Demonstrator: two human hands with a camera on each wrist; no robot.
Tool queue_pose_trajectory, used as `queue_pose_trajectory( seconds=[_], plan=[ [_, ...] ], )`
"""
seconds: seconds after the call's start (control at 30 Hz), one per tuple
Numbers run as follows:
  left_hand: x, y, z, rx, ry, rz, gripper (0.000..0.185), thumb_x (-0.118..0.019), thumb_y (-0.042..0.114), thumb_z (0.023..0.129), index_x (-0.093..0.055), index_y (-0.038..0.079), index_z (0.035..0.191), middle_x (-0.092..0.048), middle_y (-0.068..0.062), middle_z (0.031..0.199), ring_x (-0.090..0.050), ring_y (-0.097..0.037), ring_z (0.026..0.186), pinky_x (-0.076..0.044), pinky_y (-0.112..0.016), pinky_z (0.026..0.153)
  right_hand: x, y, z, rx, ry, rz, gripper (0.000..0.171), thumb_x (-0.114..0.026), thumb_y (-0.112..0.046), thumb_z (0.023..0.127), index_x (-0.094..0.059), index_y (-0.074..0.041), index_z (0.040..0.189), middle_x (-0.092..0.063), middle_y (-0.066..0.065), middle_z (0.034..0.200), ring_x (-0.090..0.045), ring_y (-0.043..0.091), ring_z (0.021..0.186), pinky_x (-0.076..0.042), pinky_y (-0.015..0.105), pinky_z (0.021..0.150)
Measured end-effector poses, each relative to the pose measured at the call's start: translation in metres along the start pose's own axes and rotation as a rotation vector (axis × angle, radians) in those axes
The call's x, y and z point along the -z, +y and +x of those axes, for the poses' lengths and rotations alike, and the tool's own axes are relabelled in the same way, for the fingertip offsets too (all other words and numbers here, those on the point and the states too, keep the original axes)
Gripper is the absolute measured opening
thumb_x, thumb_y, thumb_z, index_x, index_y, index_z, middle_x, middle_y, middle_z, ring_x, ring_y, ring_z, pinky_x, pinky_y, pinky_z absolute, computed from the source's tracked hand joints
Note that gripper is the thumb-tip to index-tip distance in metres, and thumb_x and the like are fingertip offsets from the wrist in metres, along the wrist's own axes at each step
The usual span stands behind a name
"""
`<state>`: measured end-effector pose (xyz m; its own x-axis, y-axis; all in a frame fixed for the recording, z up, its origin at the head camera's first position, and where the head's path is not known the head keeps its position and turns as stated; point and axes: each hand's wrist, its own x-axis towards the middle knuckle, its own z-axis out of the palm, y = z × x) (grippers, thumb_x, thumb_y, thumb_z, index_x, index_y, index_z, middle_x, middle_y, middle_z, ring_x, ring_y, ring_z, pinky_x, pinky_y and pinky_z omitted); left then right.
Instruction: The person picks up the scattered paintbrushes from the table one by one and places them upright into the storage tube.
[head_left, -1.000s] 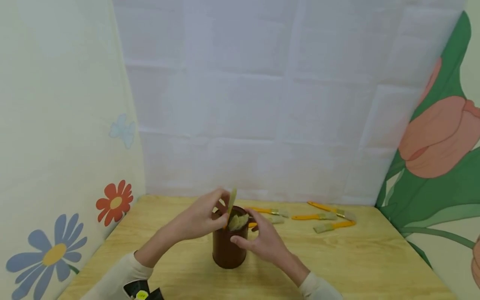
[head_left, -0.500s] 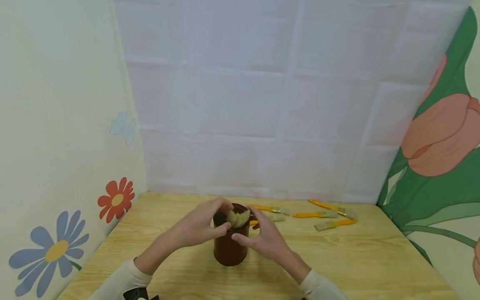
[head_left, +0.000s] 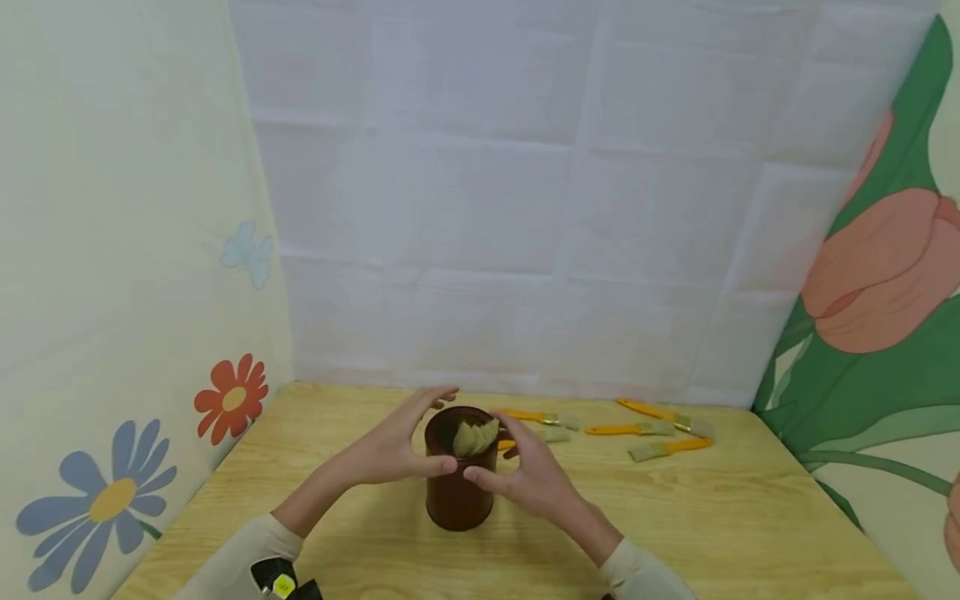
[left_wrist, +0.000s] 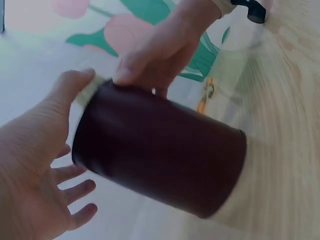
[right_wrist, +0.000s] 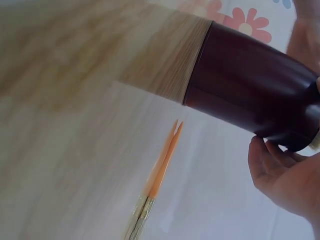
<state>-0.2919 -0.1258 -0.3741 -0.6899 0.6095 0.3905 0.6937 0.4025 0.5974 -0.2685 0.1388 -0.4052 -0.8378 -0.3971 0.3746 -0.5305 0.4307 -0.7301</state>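
The dark brown cylindrical holder point(head_left: 457, 492) is standing upright on the wooden table point(head_left: 735, 525), brush bristles point(head_left: 476, 437) showing inside. The left hand point(head_left: 390, 450), fingers loosely spread, is touching its rim; the right hand point(head_left: 528, 479) is gripping its side.

— Where does the cup point(head_left: 457, 492) stand?
— On the table point(head_left: 750, 525), near its middle, brushes point(head_left: 475, 437) inside it. The left hand point(head_left: 390, 450) is at its 9 o'clock, the right hand point(head_left: 528, 479) at 3.
— And the rest?
— Four loose brushes point(head_left: 645, 433) lie on the table at the cup's 1 to 2 o'clock, near the back wall point(head_left: 525, 208).
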Motion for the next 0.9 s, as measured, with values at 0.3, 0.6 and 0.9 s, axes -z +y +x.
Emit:
queue_pose_trajectory(
  seconds=[0.3,0.6,0.9],
  plan=[
    [-0.012,-0.039,-0.008,0.057,-0.069,-0.353,0.077,-0.072,0.032,0.098,-0.028,0.03,0.16,-0.03,0.001,0.161,-0.038,-0.03,0.142,-0.041,-0.058,0.103,0.003,0.01,-0.002,0.049,-0.066,0.032,0.083,-0.077,-0.043,0.092,-0.037,-0.011,0.157,-0.049,-0.001,0.148,-0.054,0.018,0.125,-0.049,0.052,0.093],
    [-0.024,-0.047,-0.002,0.021,-0.104,-0.539,0.066,-0.066,0.036,0.102,-0.034,0.026,0.158,-0.042,-0.004,0.151,-0.045,-0.028,0.136,-0.046,-0.046,0.1,0.01,0.011,0.002,0.064,-0.065,0.032,0.08,-0.079,-0.043,0.091,-0.039,-0.021,0.157,-0.048,-0.004,0.148,-0.054,0.017,0.123,-0.049,0.055,0.093],
    [-0.028,-0.05,-0.003,-0.01,-0.08,-0.57,0.068,-0.064,0.033,0.103,-0.028,0.024,0.16,-0.039,-0.006,0.153,-0.04,-0.028,0.139,-0.04,-0.052,0.105,0.019,0.015,0.004,0.081,-0.14,0.012,0.082,-0.078,-0.042,0.092,-0.035,-0.023,0.159,-0.049,-0.002,0.148,-0.057,0.022,0.122,-0.048,0.053,0.095]
  ],
)
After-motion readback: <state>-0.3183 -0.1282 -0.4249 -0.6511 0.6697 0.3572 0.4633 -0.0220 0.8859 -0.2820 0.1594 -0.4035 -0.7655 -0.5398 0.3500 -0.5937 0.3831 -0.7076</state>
